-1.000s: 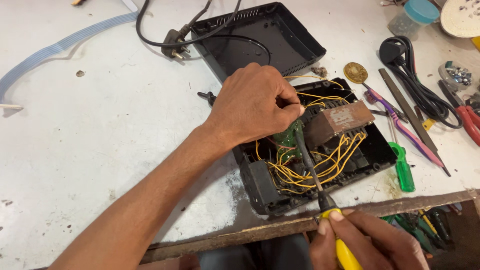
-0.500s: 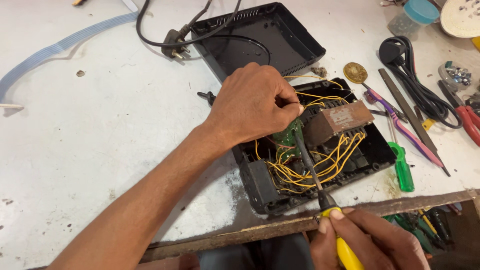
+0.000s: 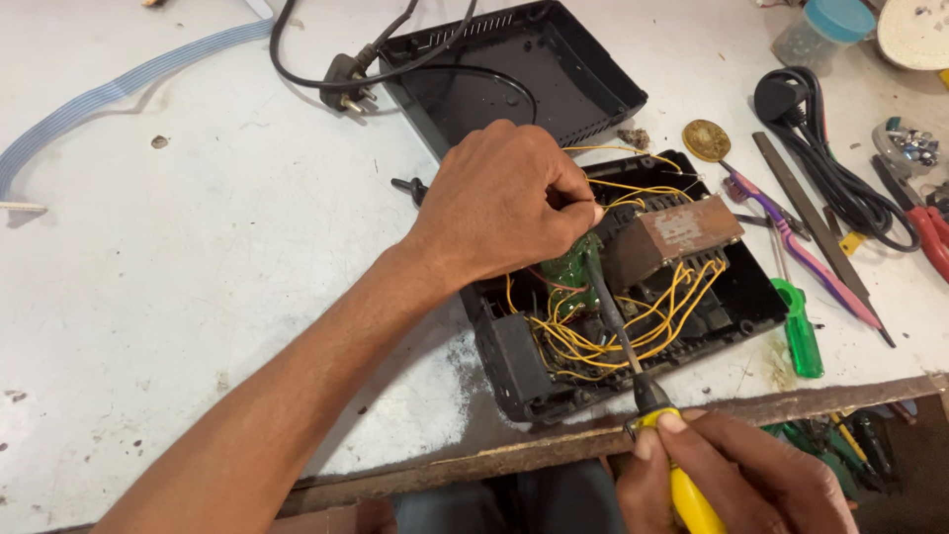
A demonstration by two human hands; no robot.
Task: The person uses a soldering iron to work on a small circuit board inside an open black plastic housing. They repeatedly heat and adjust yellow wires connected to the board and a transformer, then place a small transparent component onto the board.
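An opened black device case (image 3: 514,371) lies on the white workbench, full of yellow wires (image 3: 593,341), with a brown transformer (image 3: 672,235) and a small green circuit board (image 3: 565,269) inside. My left hand (image 3: 504,203) reaches into the case and grips the green board and wires near the transformer. My right hand (image 3: 732,480) at the bottom edge holds a yellow-handled screwdriver (image 3: 633,371); its dark shaft points up into the case and its tip sits at the green board under my left fingers.
The case's black lid (image 3: 583,84) lies behind with a black power cord and plug (image 3: 346,79). To the right lie a green screwdriver (image 3: 799,331), purple-handled pliers (image 3: 806,252), a file (image 3: 791,193), a coiled black cable (image 3: 840,188), red pliers (image 3: 924,227). A ribbon cable (image 3: 109,99) lies far left.
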